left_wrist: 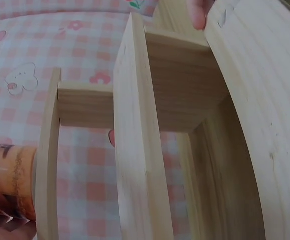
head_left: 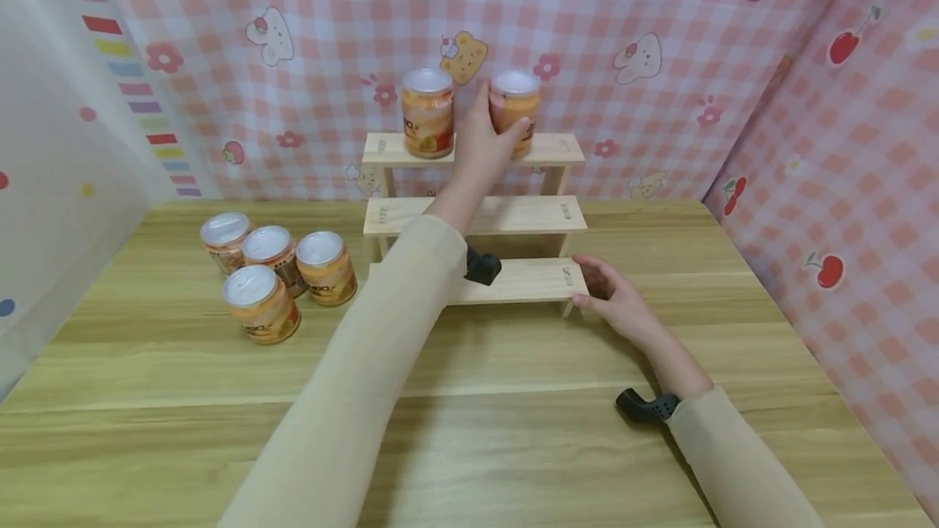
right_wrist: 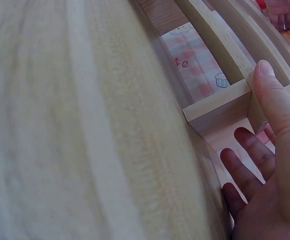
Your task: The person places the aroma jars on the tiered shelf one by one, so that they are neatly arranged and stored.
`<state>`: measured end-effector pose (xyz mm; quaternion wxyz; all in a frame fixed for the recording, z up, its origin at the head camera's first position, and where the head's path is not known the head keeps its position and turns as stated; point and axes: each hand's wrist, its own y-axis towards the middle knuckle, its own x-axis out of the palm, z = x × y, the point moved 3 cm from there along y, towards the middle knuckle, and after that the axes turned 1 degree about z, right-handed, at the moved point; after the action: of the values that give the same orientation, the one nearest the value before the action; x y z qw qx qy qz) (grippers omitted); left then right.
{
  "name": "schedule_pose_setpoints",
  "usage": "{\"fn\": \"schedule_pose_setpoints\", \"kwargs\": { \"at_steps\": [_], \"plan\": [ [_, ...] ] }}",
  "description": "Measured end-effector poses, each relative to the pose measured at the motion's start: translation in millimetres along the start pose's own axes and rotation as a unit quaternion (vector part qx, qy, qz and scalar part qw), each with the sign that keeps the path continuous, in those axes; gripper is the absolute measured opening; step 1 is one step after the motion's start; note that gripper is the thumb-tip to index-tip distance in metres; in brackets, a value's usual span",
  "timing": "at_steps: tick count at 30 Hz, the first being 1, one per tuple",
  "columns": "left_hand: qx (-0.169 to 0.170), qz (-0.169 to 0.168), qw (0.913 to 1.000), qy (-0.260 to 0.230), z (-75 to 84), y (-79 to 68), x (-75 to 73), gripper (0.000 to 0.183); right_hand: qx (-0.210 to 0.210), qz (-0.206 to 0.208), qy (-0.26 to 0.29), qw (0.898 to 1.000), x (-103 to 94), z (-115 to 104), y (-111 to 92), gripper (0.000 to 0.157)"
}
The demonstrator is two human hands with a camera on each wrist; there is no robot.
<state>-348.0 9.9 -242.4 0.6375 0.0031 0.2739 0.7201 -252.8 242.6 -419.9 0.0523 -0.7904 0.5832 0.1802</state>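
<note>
A three-step wooden shelf [head_left: 475, 216] stands on the table against the curtain. On its top step, my left hand [head_left: 484, 143] grips an orange-labelled can [head_left: 516, 94] with a pale lid, thumb and fingers round its sides. The left wrist view has this can [left_wrist: 7, 182] upright at the top step's edge. Left of the hand, a matching can [head_left: 428, 116] stands on the same step. My right hand [head_left: 619, 304] is at the right end of the lowest step, fingers loosely spread, thumb by the front corner. Whether it touches the wood, I cannot tell.
Several similar cans [head_left: 267, 247] stand grouped on the wooden table [head_left: 513, 430], left of the shelf. A pink checked curtain [head_left: 330, 104] hangs behind, and another checked wall [head_left: 866, 210] closes off the right side. Each wrist wears a black device [head_left: 645, 407].
</note>
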Motion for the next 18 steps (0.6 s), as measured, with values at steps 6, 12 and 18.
{"fn": "schedule_pose_setpoints", "kwargs": {
  "at_steps": [6, 12, 18],
  "plan": [
    [0.031, 0.010, 0.9995, 0.001, 3.8, -8.8, -0.1, 0.075, -0.002, 0.001, 0.000, 1.000, 0.8, -0.7, -0.5, 0.064],
    [0.077, 0.031, 0.9956, -0.043, 8.0, -25.3, -4.0, 0.068, -0.003, 0.000, 0.005, 1.000, 0.7, -0.2, -0.3, 0.064],
    [0.104, 0.024, 0.9909, -0.082, 6.9, -51.2, -11.8, 0.075, -0.001, -0.001, 0.006, 1.000, 0.5, 0.7, 1.1, 0.065]
  ]
}}
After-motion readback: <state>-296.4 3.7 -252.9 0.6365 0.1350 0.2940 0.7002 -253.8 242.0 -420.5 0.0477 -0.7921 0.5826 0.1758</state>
